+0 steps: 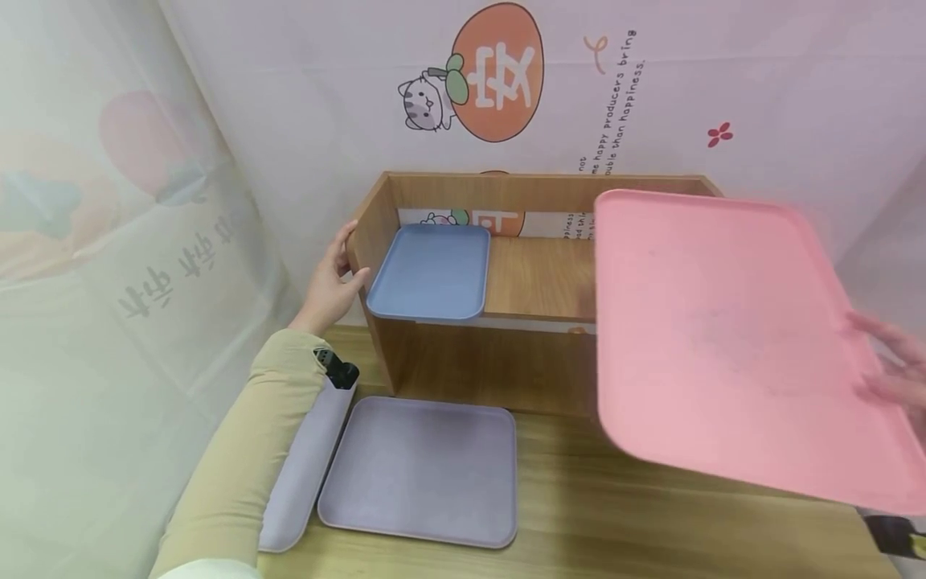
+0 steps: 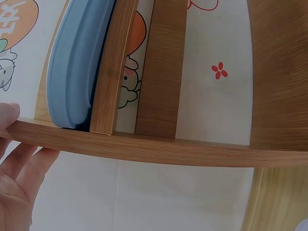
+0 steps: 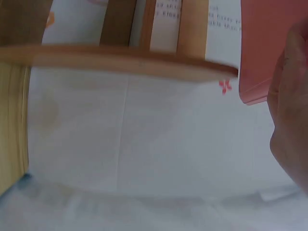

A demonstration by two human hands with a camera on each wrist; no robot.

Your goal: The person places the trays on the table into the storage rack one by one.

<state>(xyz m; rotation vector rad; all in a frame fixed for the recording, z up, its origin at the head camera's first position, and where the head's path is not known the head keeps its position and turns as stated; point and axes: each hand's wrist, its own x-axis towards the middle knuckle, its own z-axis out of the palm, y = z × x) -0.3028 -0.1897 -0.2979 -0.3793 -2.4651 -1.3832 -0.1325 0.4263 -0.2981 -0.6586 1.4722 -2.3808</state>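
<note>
My left hand [image 1: 331, 285] grips the left side panel of a wooden shelf [image 1: 538, 277]; in the left wrist view its thumb and fingers lie on opposite faces of that panel [image 2: 159, 154]. Close beside it, a light blue tray [image 1: 434, 273] lies on the shelf's upper board. At the right edge of the head view, my right hand [image 1: 899, 366] holds a large pink tray [image 1: 723, 346] by its right side. The pink tray is raised and tilted, and it hides the shelf's right part. The right wrist view shows its corner [image 3: 267, 62] near the shelf's end.
On the wooden table [image 1: 579, 523] in front of the shelf lies a lavender tray [image 1: 427, 474]. A second lavender tray [image 1: 307, 474] is to its left, partly covered by my left forearm. Printed cloth [image 1: 325, 96] hangs behind the shelf and along the left side.
</note>
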